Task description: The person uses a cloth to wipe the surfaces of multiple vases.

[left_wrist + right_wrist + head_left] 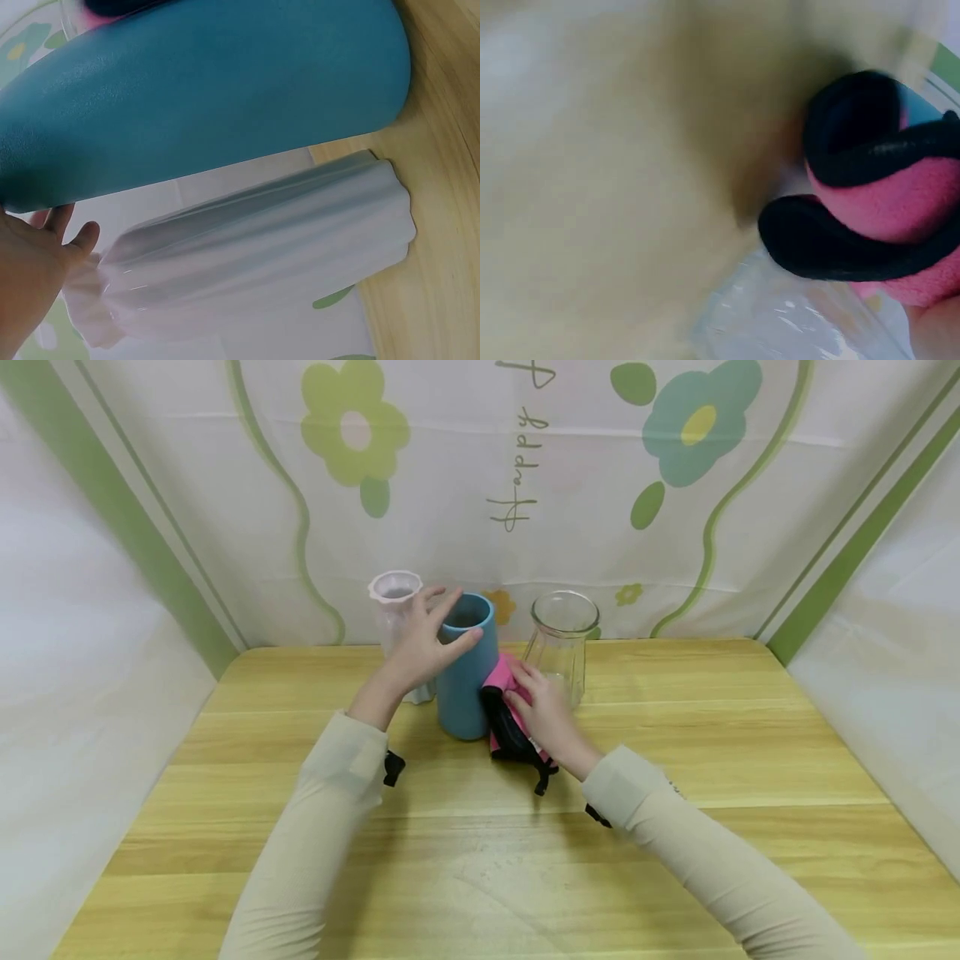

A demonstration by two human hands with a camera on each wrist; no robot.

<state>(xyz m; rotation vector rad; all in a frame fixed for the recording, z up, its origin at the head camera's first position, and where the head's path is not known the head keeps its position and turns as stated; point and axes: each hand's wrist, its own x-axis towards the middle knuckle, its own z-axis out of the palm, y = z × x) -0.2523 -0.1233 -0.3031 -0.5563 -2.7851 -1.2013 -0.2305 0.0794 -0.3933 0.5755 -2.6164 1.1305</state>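
Note:
My left hand [422, 647] is at the top of an upright blue vase [465, 693], its thumb across the near side of the rim and its index finger by the far side. In the left wrist view, the left hand [34, 262] meets the upper end of the blue vase [210, 97], other fingers extending toward the pale fluted vase. My right hand [546, 714] holds a soft pink fabric item with black trim [510, 727] against the vase's right side. A black strap hangs from it. In the right wrist view, the pink fabric [900, 202] is folded into loops.
Left of the blue vase stands a pale pink-white vase with a wavy rim [395, 589]. A clear glass vase [566, 635] stands close on the right, partly behind my right hand. The wooden table [487, 877] meets a floral curtain [450, 468] at its back edge.

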